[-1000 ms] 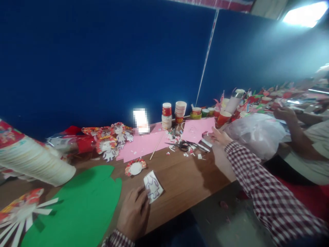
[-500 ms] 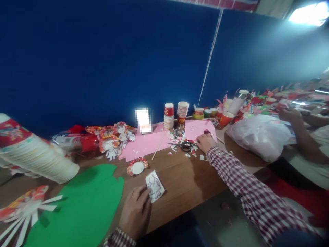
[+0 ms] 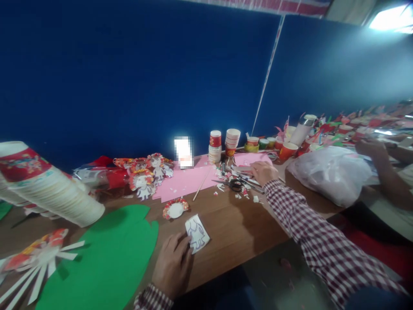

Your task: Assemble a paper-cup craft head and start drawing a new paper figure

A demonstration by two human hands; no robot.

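Note:
My left hand (image 3: 172, 265) rests near the front edge of the wooden table (image 3: 232, 228), fingers closed on the corner of a small white paper cut-out with a purple drawing (image 3: 197, 233). My right hand (image 3: 263, 171), in a checked sleeve, reaches far across the table. It lies over a pink sheet (image 3: 248, 160), beside black scissors (image 3: 237, 185) and several paper scraps. Its fingers are curled, and what they grip is hidden.
A green sheet (image 3: 103, 258) lies at the front left under a tipped stack of paper cups (image 3: 48, 193). Decorated cut-outs (image 3: 145, 174), a larger pink sheet (image 3: 183, 181), cup stacks (image 3: 214, 146), a white plastic bag (image 3: 332, 172) and another person's arm (image 3: 383, 172) fill the back and right.
My right hand has drawn back leftward from the far pink sheet's right edge to beside the scissors. My left hand keeps hold of the white cut-out. The view has shifted slightly.

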